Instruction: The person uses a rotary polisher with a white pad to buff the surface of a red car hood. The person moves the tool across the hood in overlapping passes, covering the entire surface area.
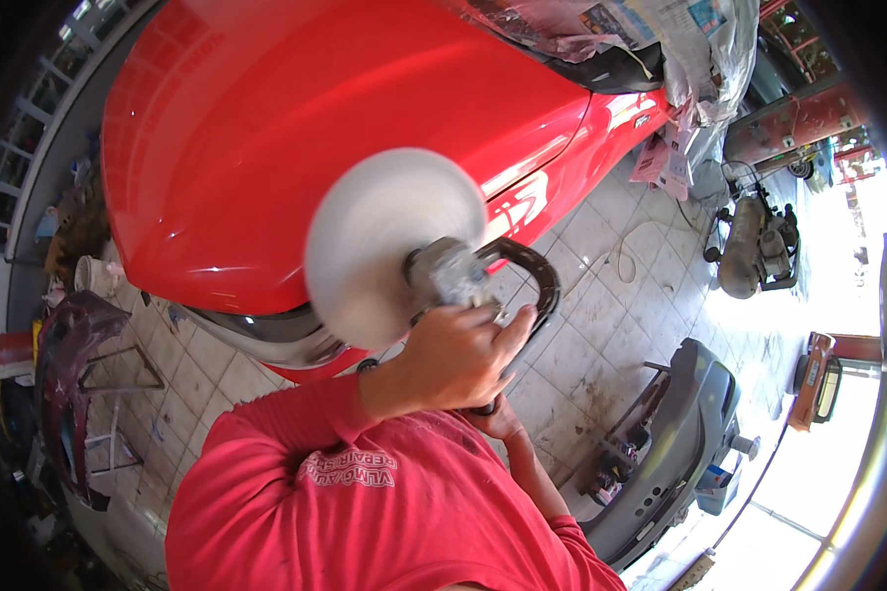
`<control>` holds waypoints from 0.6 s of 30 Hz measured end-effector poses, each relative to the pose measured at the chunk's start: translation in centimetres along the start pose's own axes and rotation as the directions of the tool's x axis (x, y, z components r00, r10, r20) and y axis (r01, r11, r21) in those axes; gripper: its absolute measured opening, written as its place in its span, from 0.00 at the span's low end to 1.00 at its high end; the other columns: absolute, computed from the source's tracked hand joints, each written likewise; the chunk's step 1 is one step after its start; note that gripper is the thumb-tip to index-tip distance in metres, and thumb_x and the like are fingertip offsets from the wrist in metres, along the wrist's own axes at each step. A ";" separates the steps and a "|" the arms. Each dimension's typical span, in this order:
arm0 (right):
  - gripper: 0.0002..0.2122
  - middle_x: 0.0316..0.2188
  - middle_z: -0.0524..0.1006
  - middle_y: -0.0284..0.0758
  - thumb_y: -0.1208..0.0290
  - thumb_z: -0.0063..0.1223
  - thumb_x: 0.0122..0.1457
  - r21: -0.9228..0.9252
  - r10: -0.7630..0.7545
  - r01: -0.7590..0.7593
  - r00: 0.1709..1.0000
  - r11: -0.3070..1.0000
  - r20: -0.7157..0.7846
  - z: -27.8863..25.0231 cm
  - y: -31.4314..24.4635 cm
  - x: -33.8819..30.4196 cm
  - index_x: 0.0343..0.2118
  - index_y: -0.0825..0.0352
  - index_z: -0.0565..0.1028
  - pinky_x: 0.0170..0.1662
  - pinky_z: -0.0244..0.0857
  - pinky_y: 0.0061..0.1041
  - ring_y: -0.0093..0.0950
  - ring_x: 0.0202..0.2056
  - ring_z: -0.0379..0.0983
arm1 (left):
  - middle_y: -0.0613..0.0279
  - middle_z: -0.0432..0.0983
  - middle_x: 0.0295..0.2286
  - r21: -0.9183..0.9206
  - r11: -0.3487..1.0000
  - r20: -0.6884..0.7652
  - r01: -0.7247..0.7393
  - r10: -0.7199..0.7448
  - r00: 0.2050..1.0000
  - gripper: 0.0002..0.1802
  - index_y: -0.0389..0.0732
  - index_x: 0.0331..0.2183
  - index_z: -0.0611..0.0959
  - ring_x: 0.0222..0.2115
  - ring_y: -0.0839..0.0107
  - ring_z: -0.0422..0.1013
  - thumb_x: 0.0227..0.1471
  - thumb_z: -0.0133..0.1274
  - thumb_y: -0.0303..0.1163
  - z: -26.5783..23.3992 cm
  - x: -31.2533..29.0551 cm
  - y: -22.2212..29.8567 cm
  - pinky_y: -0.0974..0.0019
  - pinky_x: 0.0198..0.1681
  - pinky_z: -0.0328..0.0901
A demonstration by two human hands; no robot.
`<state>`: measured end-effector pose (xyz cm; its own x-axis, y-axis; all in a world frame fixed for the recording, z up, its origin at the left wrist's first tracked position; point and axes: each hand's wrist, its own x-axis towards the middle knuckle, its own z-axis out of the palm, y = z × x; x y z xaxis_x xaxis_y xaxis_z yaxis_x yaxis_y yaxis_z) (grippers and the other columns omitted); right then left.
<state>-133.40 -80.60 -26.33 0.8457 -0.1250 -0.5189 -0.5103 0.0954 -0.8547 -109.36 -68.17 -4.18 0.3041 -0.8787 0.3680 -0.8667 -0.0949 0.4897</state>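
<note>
Metal polisher [450, 272], round blurred disc [370, 246], hood [296, 138] — glossy

Harsh daylight from right of the hands [453, 360]
Floor [774, 330] there burns white; red hood [266, 148] ahead gleams; pale disc [389, 236] before them blurs; picture edges bend, darken.

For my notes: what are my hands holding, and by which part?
A polisher: left hand behind its metal head, right hand farther back, its exact grip hidden.
</note>
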 end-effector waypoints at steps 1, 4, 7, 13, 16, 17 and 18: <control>0.10 0.27 0.83 0.25 0.69 0.76 0.52 0.043 0.012 -0.012 1.000 0.999 -0.019 -0.4 -0.6 0.2 0.33 0.63 0.84 0.37 0.72 0.26 0.17 0.31 0.77 | 0.55 0.82 0.31 -0.011 1.000 0.024 -0.023 0.023 0.999 0.45 0.31 0.59 0.78 0.29 0.62 0.79 0.40 0.72 0.39 0.5 1.9 -0.5 0.58 0.31 0.72; 0.12 0.24 0.81 0.25 0.70 0.78 0.50 0.061 0.064 -0.063 0.998 0.996 -0.010 -4.8 -0.5 1.7 0.32 0.63 0.81 0.34 0.71 0.25 0.18 0.27 0.75 | 0.53 0.83 0.27 -0.014 0.999 0.116 -0.042 0.044 0.992 0.40 0.33 0.57 0.79 0.29 0.57 0.81 0.44 0.70 0.41 2.6 8.9 -1.8 0.54 0.33 0.74; 0.09 0.22 0.80 0.31 0.77 0.73 0.51 0.285 0.045 -0.027 0.997 0.958 -0.056 -8.1 -4.0 3.6 0.30 0.66 0.79 0.31 0.72 0.28 0.23 0.24 0.77 | 0.53 0.84 0.24 -0.013 0.997 -0.016 -0.079 0.079 0.997 0.25 0.40 0.47 0.84 0.28 0.52 0.83 0.48 0.66 0.41 6.3 16.6 -3.8 0.49 0.31 0.75; 0.07 0.20 0.78 0.37 0.78 0.65 0.54 0.445 -0.035 0.100 0.988 0.890 -0.152 -14.7 -9.0 6.6 0.33 0.70 0.77 0.29 0.72 0.32 0.30 0.20 0.76 | 0.49 0.85 0.27 0.065 0.998 0.049 0.003 -0.006 0.999 0.16 0.43 0.36 0.89 0.31 0.49 0.83 0.45 0.62 0.40 6.7 27.5 -5.0 0.45 0.36 0.76; 0.07 0.20 0.79 0.34 0.77 0.67 0.55 0.278 -0.050 0.093 0.986 0.956 -0.159 -14.9 -10.9 7.0 0.30 0.68 0.78 0.28 0.69 0.29 0.27 0.21 0.76 | 0.49 0.86 0.27 0.049 0.999 -0.041 0.022 -0.020 0.999 0.22 0.45 0.43 0.90 0.31 0.49 0.84 0.46 0.63 0.42 5.1 26.7 -5.8 0.47 0.37 0.76; 0.07 0.20 0.79 0.33 0.76 0.69 0.54 0.215 -0.058 0.092 0.986 0.972 -0.159 -14.4 -11.1 7.1 0.30 0.68 0.78 0.27 0.69 0.28 0.25 0.21 0.75 | 0.49 0.86 0.28 0.040 0.999 -0.064 0.027 -0.024 0.998 0.24 0.45 0.46 0.89 0.31 0.49 0.84 0.46 0.63 0.43 4.5 25.4 -6.2 0.47 0.37 0.76; 0.08 0.21 0.79 0.32 0.76 0.70 0.54 0.156 -0.061 0.089 0.982 0.984 -0.178 -14.2 -11.1 6.7 0.30 0.67 0.78 0.27 0.68 0.27 0.24 0.21 0.75 | 0.49 0.86 0.28 0.017 1.000 -0.080 0.018 -0.016 0.997 0.26 0.45 0.48 0.88 0.31 0.49 0.83 0.46 0.64 0.44 3.8 23.4 -6.0 0.47 0.37 0.76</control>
<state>-124.30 -96.52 -20.58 0.8336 -0.3043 -0.4609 -0.4026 0.2366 -0.8843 -98.56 -89.98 -1.47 0.3489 -0.8365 0.4225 -0.8679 -0.1184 0.4824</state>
